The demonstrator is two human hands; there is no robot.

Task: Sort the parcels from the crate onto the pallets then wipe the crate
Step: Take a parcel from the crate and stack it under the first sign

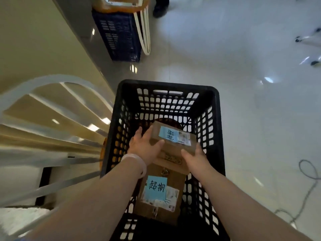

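Pale floor [243, 119], crate [166, 83], parcel [173, 148] between left hand [144, 145], right hand [196, 157]

Inside the crate [166, 84], the far parcel [172, 140] overlaps the near parcel [161, 193].

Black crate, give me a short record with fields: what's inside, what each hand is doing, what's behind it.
crate: black crate, lattice walls, on the floor
contents: two cardboard parcels with blue labels
upper parcel: overlaps the lower parcel
left hand: grips the upper parcel's left side, thumb on top
right hand: grips its right side
behind: blue crate by the wall
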